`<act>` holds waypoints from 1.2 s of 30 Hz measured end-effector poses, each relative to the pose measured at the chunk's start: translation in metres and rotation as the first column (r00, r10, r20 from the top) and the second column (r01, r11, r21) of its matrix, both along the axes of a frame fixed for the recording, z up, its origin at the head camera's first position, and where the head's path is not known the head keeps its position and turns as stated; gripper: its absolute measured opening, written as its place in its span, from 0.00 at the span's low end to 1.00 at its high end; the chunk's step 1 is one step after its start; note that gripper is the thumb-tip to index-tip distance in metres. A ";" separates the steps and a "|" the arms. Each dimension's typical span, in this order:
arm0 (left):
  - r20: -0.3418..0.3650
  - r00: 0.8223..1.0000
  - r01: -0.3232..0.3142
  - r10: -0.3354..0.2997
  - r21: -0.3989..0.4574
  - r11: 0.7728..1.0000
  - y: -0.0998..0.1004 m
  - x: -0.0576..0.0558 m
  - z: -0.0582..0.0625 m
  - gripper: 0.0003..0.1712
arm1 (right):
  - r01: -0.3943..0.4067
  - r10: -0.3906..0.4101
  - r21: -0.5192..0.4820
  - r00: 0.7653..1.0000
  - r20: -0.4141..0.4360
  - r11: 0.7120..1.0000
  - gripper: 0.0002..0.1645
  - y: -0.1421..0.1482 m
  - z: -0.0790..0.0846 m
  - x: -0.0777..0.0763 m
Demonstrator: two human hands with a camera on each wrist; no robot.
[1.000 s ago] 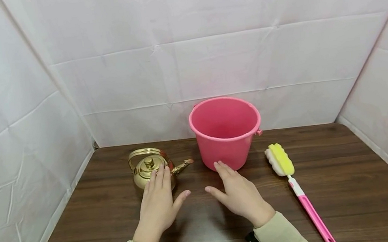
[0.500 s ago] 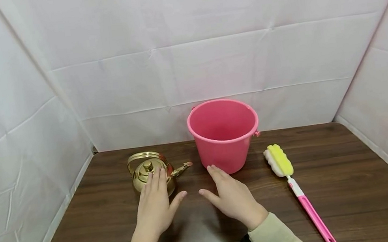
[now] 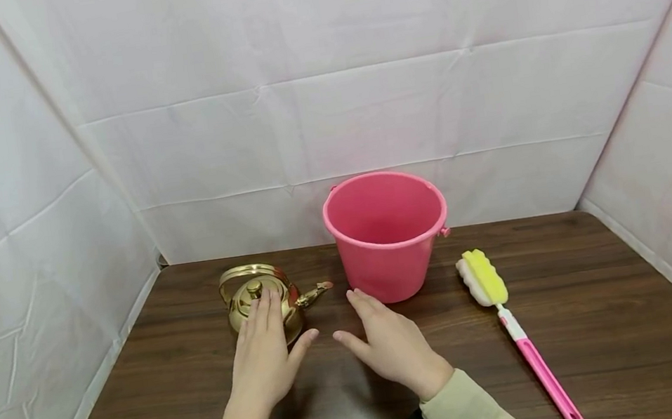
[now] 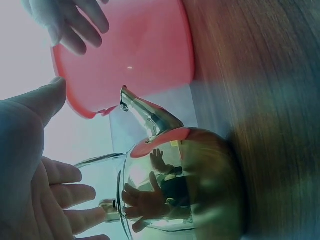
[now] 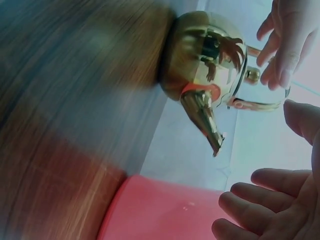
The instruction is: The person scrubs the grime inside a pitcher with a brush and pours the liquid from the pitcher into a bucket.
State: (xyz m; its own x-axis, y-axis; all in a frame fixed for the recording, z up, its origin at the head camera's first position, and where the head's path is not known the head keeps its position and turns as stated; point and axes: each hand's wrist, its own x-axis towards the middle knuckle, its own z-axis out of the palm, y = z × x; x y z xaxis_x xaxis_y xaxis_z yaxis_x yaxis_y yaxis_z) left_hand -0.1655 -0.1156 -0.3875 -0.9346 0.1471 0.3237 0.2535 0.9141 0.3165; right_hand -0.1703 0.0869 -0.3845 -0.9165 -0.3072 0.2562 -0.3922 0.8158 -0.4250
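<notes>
A shiny brass-coloured kettle (image 3: 259,303) stands at the left of the table, its spout pointing right. My left hand (image 3: 261,368) is held over the near side of it with straight fingers and the thumb spread to the right; it grips nothing. In the left wrist view the kettle (image 4: 185,190) mirrors both hands. A pink bucket (image 3: 388,266) stands upright to the right of the spout. My right hand (image 3: 395,347) hovers in front of the bucket, fingers extended, thumb toward the left hand, holding nothing. In the right wrist view its fingers (image 5: 255,205) appear apart from the bucket (image 5: 165,210).
A brush (image 3: 519,341) with a yellow-and-white sponge head and a pink handle lies on the right of the dark wooden table (image 3: 611,315). White cloth walls (image 3: 362,114) enclose the table at the back and both sides.
My right hand has drifted left, closer to my left hand. The left hand has shifted slightly left. The view has tilted a little; kettle, bucket and brush stay in place.
</notes>
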 end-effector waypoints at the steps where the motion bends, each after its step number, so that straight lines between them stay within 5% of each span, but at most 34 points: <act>1: 0.000 1.000 -0.001 0.001 0.001 1.000 0.000 0.000 0.000 0.50 | -0.005 0.005 0.000 1.000 -0.001 1.000 0.42 -0.001 0.000 0.000; 19: 0.012 1.000 -0.026 0.025 0.022 0.999 -0.008 0.000 -0.004 0.49 | -0.073 0.073 0.027 0.997 -0.012 0.997 0.40 -0.020 0.002 -0.001; 36: -0.102 0.993 -0.050 0.054 0.050 0.998 -0.019 0.000 0.000 0.42 | -0.153 0.153 0.015 0.987 -0.049 0.988 0.34 -0.034 0.001 -0.001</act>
State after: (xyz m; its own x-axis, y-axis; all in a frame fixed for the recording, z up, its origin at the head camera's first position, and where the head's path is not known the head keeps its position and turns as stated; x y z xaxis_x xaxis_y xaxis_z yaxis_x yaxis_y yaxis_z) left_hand -0.1656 -0.1343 -0.3870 -0.9017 0.0815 0.4246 0.2397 0.9116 0.3340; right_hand -0.1713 0.0529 -0.3833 -0.8446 -0.4460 0.2963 -0.5334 0.7492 -0.3927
